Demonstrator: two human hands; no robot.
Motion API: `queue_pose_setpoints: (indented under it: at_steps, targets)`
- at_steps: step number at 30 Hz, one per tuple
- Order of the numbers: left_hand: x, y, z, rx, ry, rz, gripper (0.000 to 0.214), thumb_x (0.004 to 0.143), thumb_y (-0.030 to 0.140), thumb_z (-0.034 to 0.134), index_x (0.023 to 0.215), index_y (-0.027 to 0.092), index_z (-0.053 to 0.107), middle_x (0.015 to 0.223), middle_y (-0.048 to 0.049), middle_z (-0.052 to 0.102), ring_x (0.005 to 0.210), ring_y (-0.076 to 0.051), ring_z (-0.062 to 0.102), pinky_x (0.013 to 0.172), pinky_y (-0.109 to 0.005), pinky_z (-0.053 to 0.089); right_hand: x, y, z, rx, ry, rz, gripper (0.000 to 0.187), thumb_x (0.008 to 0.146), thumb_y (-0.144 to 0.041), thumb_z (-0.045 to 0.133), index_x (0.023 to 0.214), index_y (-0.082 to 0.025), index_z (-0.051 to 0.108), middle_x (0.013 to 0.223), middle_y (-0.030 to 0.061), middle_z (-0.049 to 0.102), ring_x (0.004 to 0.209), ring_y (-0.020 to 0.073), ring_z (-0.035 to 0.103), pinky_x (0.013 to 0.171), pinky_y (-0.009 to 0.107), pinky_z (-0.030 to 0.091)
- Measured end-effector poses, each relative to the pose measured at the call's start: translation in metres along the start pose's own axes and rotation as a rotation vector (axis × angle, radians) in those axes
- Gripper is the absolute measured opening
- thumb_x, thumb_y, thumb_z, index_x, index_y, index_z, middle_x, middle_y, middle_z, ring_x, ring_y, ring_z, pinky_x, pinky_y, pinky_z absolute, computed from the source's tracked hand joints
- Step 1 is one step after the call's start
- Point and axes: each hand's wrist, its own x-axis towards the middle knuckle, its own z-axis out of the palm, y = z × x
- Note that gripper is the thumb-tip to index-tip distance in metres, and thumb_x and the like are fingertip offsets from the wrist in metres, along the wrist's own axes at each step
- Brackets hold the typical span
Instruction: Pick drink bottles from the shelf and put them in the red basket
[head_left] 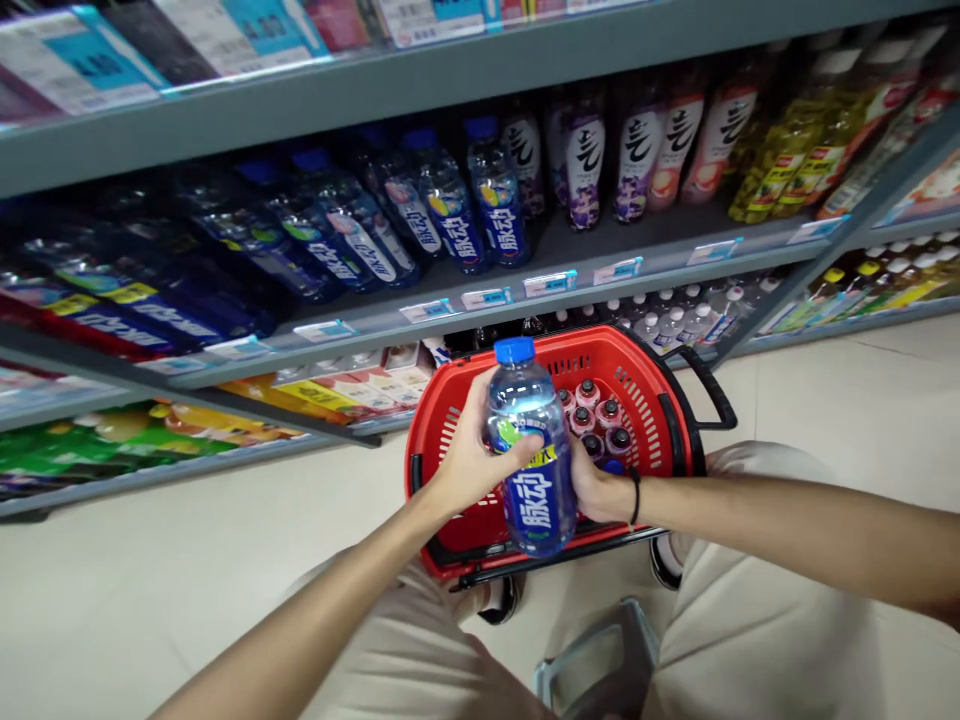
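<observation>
Above a red shopping basket (444, 420), my left hand (474, 450) grips a blue drink bottle (534, 490) from the left, thumb lying across its label. The bottle has a blue cap and stands nearly upright, leaning slightly. My right hand (596, 487), with a dark band on its wrist, curls against the bottle's right side; its fingertips are hidden behind the bottle. Inside the basket are several small bottles with pink bodies and dark caps (583, 418). A blue cap (613, 467) shows beside my right hand.
Shelves with blue drink bottles (457, 215) and white-labelled bottles (585, 165) run across the front. A shelf edge with price tags (551, 284) passes just beyond the basket. The basket's black handle (709, 388) sticks out right. A grey stool (600, 660) stands between my legs.
</observation>
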Motion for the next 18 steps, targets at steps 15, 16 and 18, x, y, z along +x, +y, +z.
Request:
queue_pose_setpoints:
  at_steps: [15, 16, 18]
  targets:
    - [0.026, -0.029, 0.015, 0.062, 0.245, -0.434, 0.075, 0.069, 0.053, 0.084, 0.126, 0.017, 0.052, 0.115, -0.0123, 0.071, 0.1, -0.028, 0.073, 0.089, -0.043, 0.061, 0.007, -0.095, -0.017, -1.354, 0.154, -0.31, 0.044, 0.099, -0.045, 0.047, 0.117, -0.011, 0.068, 0.126, 0.0202, 0.068, 0.125, 0.0324, 0.061, 0.108, 0.044, 0.046]
    - [0.028, -0.037, 0.011, 0.101, 0.246, -0.475, 0.073, 0.071, 0.054, 0.081, 0.126, 0.017, 0.051, 0.116, -0.013, 0.071, 0.099, -0.028, 0.073, 0.086, -0.043, 0.062, 0.004, -0.107, -0.023, -1.477, 0.174, -0.306, 0.039, 0.094, -0.04, 0.057, 0.111, -0.008, 0.071, 0.13, 0.0247, 0.064, 0.132, 0.0381, 0.054, 0.113, 0.049, 0.04]
    - [0.033, -0.052, 0.003, 0.222, 0.209, -0.505, 0.071, 0.076, 0.054, 0.077, 0.129, 0.017, 0.047, 0.119, -0.0151, 0.07, 0.099, -0.028, 0.073, 0.084, -0.042, 0.062, -0.001, -0.127, -0.037, -1.687, 0.205, -0.267, 0.031, 0.089, -0.025, 0.063, 0.111, -0.004, 0.072, 0.134, 0.0283, 0.06, 0.138, 0.0423, 0.047, 0.117, 0.054, 0.032]
